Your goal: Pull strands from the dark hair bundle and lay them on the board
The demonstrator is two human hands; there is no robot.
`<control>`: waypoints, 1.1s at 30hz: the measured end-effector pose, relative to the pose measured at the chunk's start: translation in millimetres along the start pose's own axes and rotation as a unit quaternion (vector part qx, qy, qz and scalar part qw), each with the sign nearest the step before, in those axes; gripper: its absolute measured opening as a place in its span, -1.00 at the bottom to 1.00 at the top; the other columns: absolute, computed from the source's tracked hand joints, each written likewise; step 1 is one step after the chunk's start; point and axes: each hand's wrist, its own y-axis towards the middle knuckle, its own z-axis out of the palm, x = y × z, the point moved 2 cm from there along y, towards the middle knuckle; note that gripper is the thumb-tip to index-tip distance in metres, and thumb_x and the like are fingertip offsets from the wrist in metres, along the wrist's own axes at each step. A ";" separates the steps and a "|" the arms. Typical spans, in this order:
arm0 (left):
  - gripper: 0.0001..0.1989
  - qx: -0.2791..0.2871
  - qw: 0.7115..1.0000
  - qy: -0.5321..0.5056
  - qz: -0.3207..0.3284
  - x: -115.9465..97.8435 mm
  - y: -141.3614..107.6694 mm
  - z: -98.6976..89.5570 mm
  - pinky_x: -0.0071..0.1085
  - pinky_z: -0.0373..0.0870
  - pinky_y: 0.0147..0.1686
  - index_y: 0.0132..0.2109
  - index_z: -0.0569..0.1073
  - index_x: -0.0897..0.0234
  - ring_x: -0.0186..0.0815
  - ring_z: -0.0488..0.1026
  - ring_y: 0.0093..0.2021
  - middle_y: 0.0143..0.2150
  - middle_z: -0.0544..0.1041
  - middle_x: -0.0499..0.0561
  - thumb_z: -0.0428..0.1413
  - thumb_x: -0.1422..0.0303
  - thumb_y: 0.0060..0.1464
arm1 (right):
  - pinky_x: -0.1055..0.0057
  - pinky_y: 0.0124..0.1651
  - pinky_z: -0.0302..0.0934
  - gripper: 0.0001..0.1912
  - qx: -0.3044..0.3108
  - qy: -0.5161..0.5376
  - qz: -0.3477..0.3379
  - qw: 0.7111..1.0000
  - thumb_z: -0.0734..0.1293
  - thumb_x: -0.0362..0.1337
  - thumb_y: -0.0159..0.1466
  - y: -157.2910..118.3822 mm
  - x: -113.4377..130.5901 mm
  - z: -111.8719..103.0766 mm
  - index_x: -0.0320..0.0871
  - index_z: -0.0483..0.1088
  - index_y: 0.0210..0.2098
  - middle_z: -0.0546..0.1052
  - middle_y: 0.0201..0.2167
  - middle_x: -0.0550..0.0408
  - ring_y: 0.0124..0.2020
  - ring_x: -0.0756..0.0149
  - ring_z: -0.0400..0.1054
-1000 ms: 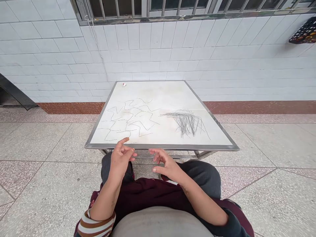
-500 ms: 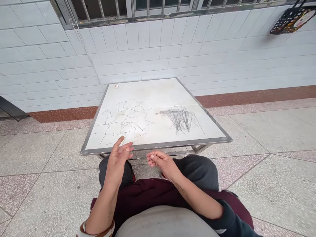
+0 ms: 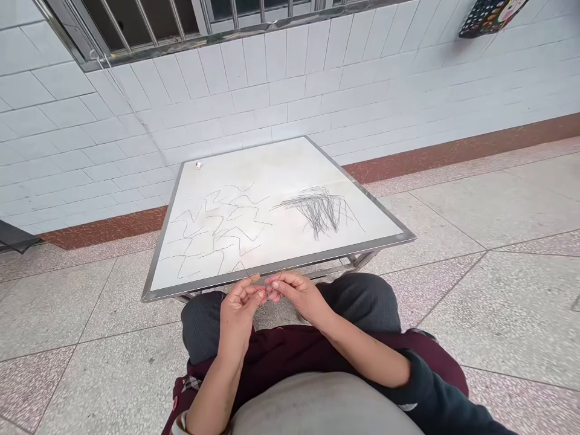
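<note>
My left hand (image 3: 240, 305) and my right hand (image 3: 296, 295) meet just in front of the table's near edge, above my lap. Fingers and thumbs are pinched together on both, nearly touching. A thin dark wire seems to pass between the fingertips, though it is too fine to make out fully. A tan wrap covers one left fingertip. On the white table (image 3: 254, 160) lie spread-out bent wires (image 3: 212, 232) at the left and a dense bundle of thin dark wires (image 3: 321, 208) at the right.
The table's grey metal rim (image 3: 203, 283) runs close beyond my hands. A small red and white object (image 3: 198, 165) sits at the far left corner. Behind stands a white tiled wall (image 3: 254, 90) with a barred window; a patterned bag (image 3: 489, 18) hangs at upper right.
My left hand has moved right to meet my right hand, and its spread fingers have closed. The view has tilted and shifted slightly.
</note>
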 end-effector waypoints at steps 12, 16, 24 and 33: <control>-0.53 0.023 0.993 0.108 0.033 6.7 -1.5 -2.2 -0.39 0.41 -0.25 0.15 0.31 0.20 -0.38 0.44 -0.38 -0.42 0.44 -0.11 0.11 0.27 0.08 | 0.48 -0.38 0.34 -0.69 -0.007 0.112 0.080 0.990 0.32 -0.04 0.19 3.1 -4.4 -2.1 -0.17 0.42 -0.25 0.54 -0.44 0.10 -0.47 0.41 0.46; -0.49 0.016 0.995 0.097 0.021 6.7 -1.5 0.9 -0.38 0.41 -0.26 0.17 0.30 0.21 -0.35 0.46 -0.38 -0.42 0.46 -0.10 0.13 0.28 0.06 | 0.55 -0.39 0.31 -0.70 -0.040 0.161 0.115 0.979 0.35 -0.05 0.17 1.4 -12.1 -2.6 -0.18 0.43 -0.29 0.53 -0.45 0.10 -0.50 0.49 0.42; -0.46 0.008 0.997 -0.036 -0.061 16.5 -0.2 -9.0 -0.40 0.41 -0.34 0.12 0.37 0.28 -0.38 0.45 -0.44 -0.42 0.49 -0.04 0.20 0.30 -0.04 | 0.57 -0.38 0.25 -0.74 -0.102 0.163 0.096 0.977 0.37 -0.07 0.16 2.8 -10.1 -13.6 -0.15 0.45 -0.30 0.50 -0.42 0.12 -0.47 0.51 0.34; -0.55 -0.008 0.999 0.023 -0.047 12.1 -5.6 -6.4 -0.39 0.43 -0.42 0.01 0.43 0.37 -0.35 0.45 -0.48 -0.47 0.45 -0.08 0.17 0.35 -0.09 | 0.50 -0.48 0.13 -0.71 0.038 -0.020 -0.001 0.999 0.27 -0.06 0.23 -7.0 4.2 -7.8 -0.04 0.42 -0.12 0.37 -0.33 0.13 -0.48 0.47 0.20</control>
